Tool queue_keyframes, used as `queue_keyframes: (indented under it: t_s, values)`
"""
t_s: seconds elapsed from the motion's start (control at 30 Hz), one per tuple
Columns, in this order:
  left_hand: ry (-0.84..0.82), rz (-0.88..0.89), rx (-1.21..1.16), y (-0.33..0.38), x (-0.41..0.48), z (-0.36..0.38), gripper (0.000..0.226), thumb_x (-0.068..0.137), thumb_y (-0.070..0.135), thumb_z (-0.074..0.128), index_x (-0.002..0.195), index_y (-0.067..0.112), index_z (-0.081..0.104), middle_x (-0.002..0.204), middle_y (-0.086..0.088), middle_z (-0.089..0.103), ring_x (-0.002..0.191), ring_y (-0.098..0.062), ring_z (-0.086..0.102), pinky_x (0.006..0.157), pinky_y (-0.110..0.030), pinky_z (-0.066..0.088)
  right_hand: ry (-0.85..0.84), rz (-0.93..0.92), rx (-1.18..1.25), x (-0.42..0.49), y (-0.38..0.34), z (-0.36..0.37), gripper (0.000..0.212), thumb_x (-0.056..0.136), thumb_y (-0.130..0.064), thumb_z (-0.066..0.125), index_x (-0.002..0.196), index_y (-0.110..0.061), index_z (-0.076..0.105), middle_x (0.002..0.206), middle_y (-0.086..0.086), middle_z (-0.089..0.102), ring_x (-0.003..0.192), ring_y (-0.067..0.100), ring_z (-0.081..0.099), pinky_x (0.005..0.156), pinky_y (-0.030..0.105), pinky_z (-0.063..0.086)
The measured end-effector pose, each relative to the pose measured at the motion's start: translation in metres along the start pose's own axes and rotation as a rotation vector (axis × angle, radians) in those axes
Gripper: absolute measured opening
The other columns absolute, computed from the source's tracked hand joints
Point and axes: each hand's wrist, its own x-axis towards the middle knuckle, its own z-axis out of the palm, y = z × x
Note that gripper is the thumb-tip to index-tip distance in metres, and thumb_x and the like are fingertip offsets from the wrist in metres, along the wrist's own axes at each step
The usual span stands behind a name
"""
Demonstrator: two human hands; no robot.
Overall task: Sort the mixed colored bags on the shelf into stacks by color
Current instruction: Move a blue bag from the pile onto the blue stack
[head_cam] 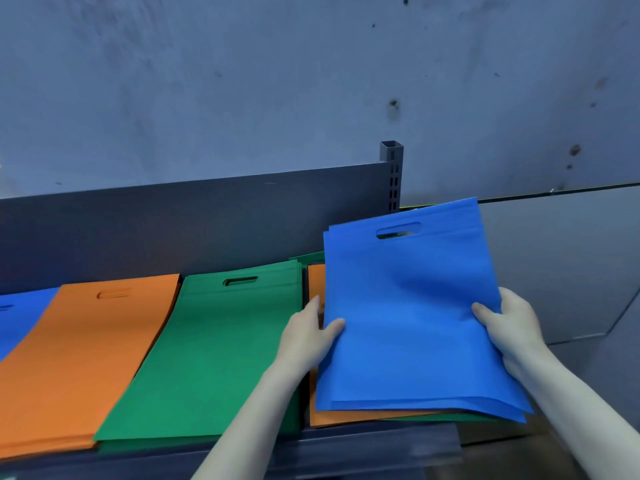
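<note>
Blue bags [408, 317] between grips, left grip [308, 337] and right grip [512, 327] pinching opposite edges

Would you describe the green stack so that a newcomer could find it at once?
Find the grey shelf against the wall. The green stack lies flat on it, just right of the orange stack. It alone has a green top.
</note>
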Motion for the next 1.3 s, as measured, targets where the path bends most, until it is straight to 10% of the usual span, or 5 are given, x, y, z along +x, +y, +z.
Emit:
queue_keyframes:
  t_s: [0.17,0.47,1.3]
  values:
    - [0.067,-0.088,-0.472,0.006,-0.011,-0.005,0.023,0.093,0.015,0.052,0.107,0.031,0.060,0.109,0.010,0.068,0.098,-0.012,0.066,0.090,-0.041,0.054,-0.014,-0.015,0.161,-0.004,-0.013,0.006,0.017,0.092,0.000,0.052,0.103,-0.009,0.063,0.099,0.004,0.069,0.087,0.025,0.066,0.073,0.039,0.053]
    - [0.280,-0.175,-0.579,-0.003,-0.022,-0.033,0.044,0.090,-0.007,0.034,0.100,0.029,0.058,0.103,0.009,0.066,0.095,-0.013,0.064,0.082,-0.034,0.055,-0.306,0.025,0.190,-0.021,-0.021,0.030,0.013,0.095,-0.010,0.054,0.102,-0.016,0.064,0.098,-0.003,0.073,0.081,0.016,0.072,0.067,0.035,0.056]
    - [0.486,-0.413,-0.581,-0.085,-0.120,-0.109,0.018,0.101,0.024,0.044,0.103,0.024,0.062,0.106,0.002,0.068,0.097,-0.020,0.066,0.089,-0.049,0.053,-0.580,-0.063,0.107,-0.094,-0.037,0.153,0.007,0.094,-0.021,0.058,0.099,-0.023,0.062,0.101,-0.002,0.070,0.087,0.020,0.069,0.067,0.038,0.055]
